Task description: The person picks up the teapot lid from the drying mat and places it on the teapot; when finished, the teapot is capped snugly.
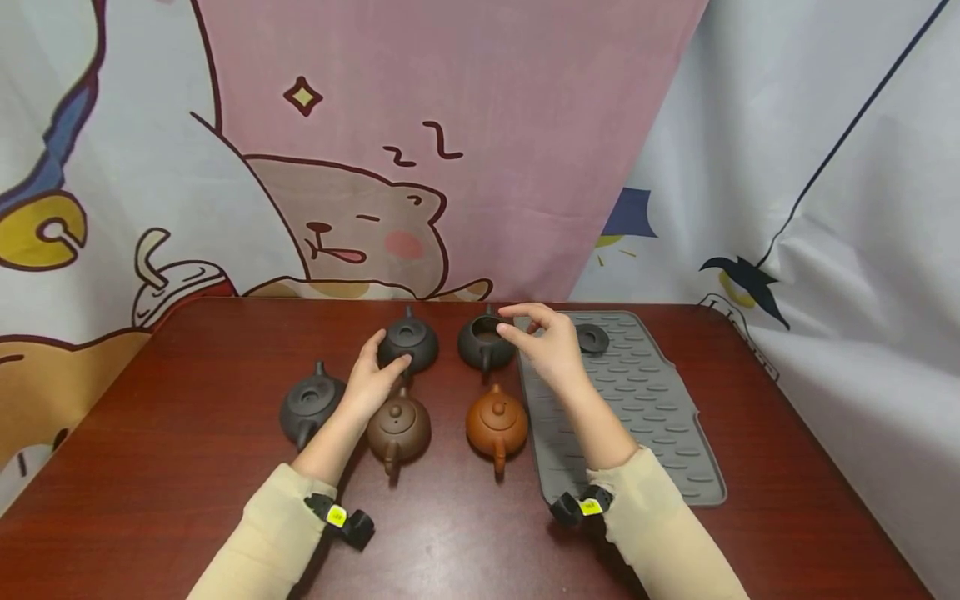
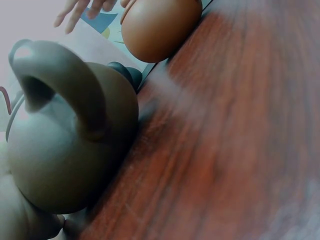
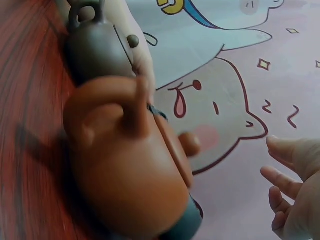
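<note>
My left hand (image 1: 369, 379) grips the side of a black lidded teapot (image 1: 422, 342) at the back of the table, fingers on its left and thumb across its front. A second black teapot (image 1: 474, 346) stands lidless to its right, its mouth showing. Over that mouth hovers my right hand (image 1: 553, 346), thumb and index finger apart with nothing between them. A dark round lid (image 1: 592, 338) lies on the grey mat (image 1: 637, 450), just beyond the right hand. In the right wrist view, the right hand's fingers (image 3: 285, 185) are spread and hold nothing.
Nearer the front are a brown teapot (image 1: 400, 429) and an orange teapot (image 1: 497, 423), both lidded. Another black teapot (image 1: 311, 406) sits left of the left forearm. A printed cloth (image 1: 540, 150) hangs behind the reddish wooden table (image 1: 187, 433).
</note>
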`<state>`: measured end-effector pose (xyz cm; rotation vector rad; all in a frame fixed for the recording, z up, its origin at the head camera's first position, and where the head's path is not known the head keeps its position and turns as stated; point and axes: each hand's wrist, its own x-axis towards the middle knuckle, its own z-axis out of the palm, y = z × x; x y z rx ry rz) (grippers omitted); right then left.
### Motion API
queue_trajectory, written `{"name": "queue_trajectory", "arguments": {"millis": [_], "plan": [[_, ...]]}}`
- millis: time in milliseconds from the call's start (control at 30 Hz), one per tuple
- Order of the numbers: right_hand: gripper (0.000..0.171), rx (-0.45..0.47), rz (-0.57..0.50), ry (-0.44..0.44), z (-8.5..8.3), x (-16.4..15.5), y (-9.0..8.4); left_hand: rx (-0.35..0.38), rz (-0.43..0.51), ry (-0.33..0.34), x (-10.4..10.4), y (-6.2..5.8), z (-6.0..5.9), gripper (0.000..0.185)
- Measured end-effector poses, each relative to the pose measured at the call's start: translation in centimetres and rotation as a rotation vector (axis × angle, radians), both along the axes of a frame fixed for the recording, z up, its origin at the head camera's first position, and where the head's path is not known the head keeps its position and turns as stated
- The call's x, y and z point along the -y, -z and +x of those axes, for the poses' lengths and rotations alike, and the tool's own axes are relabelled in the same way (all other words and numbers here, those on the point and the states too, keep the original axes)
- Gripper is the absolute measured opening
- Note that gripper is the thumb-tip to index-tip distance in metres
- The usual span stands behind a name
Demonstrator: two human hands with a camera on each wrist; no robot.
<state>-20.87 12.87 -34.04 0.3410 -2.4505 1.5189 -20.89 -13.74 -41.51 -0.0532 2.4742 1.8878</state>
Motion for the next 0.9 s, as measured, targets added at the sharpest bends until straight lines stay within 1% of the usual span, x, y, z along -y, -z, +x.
{"name": "queue_trajectory", "arguments": {"millis": [100, 233, 333, 467, 600, 700, 900], "plan": [[0.025, 0.001, 0.015, 0.027, 0.2, -1.2, 0.1, -0.003, -0.011, -0.001, 0.0, 0.0, 0.0, 0.075], [0.028, -0.02, 0.04, 0.066, -0.1, -2.7, 0.5, -0.004, -0.02, 0.0, 0.0, 0.0, -0.1, 0.075], [0.029, -0.028, 0.036, 0.095, -0.4, -3.8, 0.7, -0.003, -0.021, 0.002, 0.0, 0.0, -0.1, 0.075], [0.029, -0.039, 0.0, 0.137, -0.7, -5.1, 0.7, -0.003, -0.019, 0.004, 0.0, 0.0, -0.1, 0.075], [0.031, -0.051, 0.002, 0.186, -1.2, -6.5, 1.0, 0.003, -0.026, 0.008, 0.0, -0.2, -0.1, 0.075], [0.032, -0.045, 0.017, 0.224, -1.5, -7.6, 1.3, -0.015, -0.035, 0.001, 0.1, -0.6, -0.1, 0.075], [0.035, 0.002, 0.023, 0.294, -2.2, -9.5, 2.4, -0.08, -0.013, -0.02, 0.0, -2.5, 0.5, 0.075]]}}
